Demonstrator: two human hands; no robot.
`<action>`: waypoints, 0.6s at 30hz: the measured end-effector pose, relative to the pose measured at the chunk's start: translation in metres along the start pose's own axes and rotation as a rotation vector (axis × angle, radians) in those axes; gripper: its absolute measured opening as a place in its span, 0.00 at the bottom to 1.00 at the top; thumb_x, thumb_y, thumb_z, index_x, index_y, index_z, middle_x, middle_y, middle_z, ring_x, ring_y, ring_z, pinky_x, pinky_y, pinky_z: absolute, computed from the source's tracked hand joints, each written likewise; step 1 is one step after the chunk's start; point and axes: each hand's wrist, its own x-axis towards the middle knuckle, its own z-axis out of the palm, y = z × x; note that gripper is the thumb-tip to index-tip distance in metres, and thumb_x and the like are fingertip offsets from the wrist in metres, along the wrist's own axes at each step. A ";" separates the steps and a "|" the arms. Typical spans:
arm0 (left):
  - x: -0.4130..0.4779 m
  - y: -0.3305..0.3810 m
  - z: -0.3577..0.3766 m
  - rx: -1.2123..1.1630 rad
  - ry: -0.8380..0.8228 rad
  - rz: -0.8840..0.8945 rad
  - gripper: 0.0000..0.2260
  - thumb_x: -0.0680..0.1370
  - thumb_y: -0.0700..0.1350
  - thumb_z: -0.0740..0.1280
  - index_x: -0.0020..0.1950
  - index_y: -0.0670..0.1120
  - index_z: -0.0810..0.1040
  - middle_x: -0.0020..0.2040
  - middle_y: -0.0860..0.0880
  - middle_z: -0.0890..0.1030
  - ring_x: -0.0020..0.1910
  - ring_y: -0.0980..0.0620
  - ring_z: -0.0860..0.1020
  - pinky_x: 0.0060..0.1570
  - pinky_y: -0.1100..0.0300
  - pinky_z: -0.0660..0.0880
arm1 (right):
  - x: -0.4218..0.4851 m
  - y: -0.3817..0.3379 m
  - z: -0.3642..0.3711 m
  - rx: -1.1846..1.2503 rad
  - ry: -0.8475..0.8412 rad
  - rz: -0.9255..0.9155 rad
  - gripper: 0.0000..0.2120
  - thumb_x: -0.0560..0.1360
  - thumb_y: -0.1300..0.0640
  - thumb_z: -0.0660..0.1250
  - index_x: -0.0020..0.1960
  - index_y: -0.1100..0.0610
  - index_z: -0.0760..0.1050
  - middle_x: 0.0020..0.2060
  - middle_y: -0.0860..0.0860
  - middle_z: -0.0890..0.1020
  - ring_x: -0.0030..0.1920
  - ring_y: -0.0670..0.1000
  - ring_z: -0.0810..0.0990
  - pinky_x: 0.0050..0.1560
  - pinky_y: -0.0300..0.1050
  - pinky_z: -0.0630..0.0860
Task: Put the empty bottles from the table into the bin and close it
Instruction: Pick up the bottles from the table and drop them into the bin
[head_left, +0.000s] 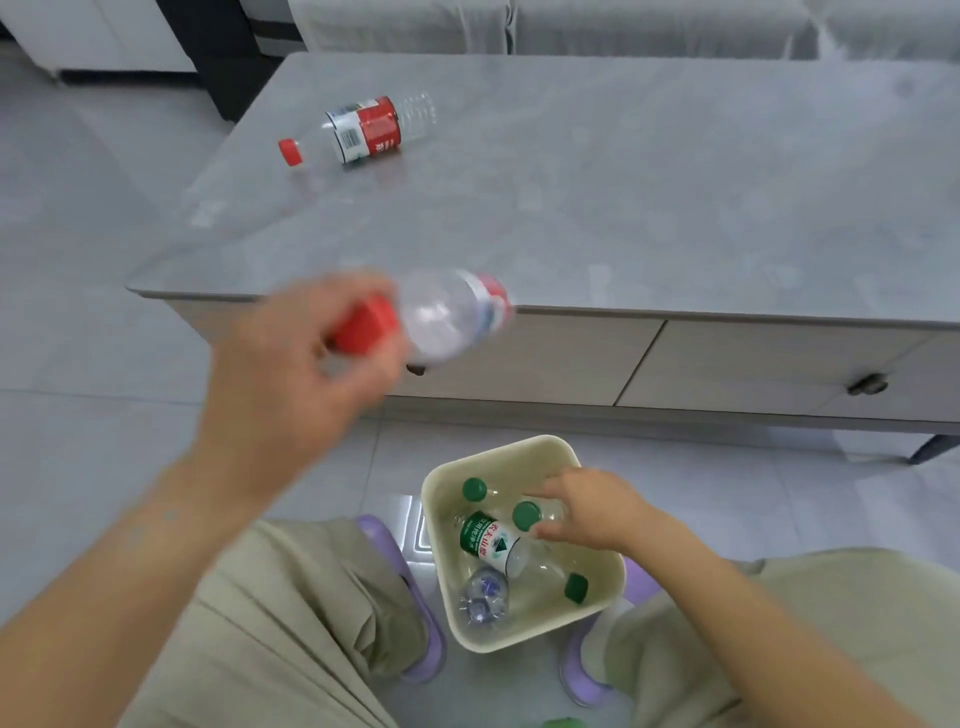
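Observation:
My left hand (296, 384) grips a clear bottle with a red cap (447, 317) by its cap end, in the air just off the near left corner of the grey table (623, 197). The picture of it is blurred. A second red-capped bottle with a red and white label (363, 130) lies on its side at the table's far left. On the floor between my feet stands the open cream bin (441, 571), holding several empty bottles. My right hand (592, 512) reaches into the bin, fingers on a green-capped bottle (535, 514).
The table's front has drawers with a dark knob (866, 384) and a dark leg (932, 449) at the right. A pale sofa (571, 26) runs behind the table. My purple slippers (421, 639) flank the bin on the tiled floor. No bin lid is visible.

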 end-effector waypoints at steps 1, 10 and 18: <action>-0.022 0.002 0.011 0.065 -0.066 0.058 0.14 0.73 0.54 0.65 0.56 0.53 0.77 0.43 0.58 0.81 0.41 0.58 0.75 0.45 0.67 0.73 | -0.005 0.006 0.003 0.026 0.034 0.032 0.25 0.71 0.37 0.61 0.67 0.38 0.66 0.64 0.48 0.75 0.61 0.53 0.74 0.56 0.50 0.74; -0.084 0.029 0.065 0.078 -0.218 0.039 0.12 0.72 0.57 0.64 0.54 0.57 0.73 0.36 0.53 0.77 0.36 0.53 0.74 0.31 0.56 0.76 | -0.068 0.002 -0.018 0.457 0.533 -0.051 0.46 0.64 0.38 0.71 0.74 0.43 0.50 0.69 0.47 0.65 0.69 0.47 0.64 0.65 0.45 0.67; -0.053 0.052 0.030 0.020 -0.169 -0.068 0.12 0.69 0.60 0.62 0.50 0.59 0.73 0.37 0.58 0.80 0.40 0.57 0.75 0.34 0.65 0.73 | -0.074 0.000 -0.031 0.480 0.485 0.094 0.25 0.65 0.40 0.71 0.58 0.49 0.73 0.52 0.43 0.76 0.54 0.45 0.74 0.52 0.41 0.72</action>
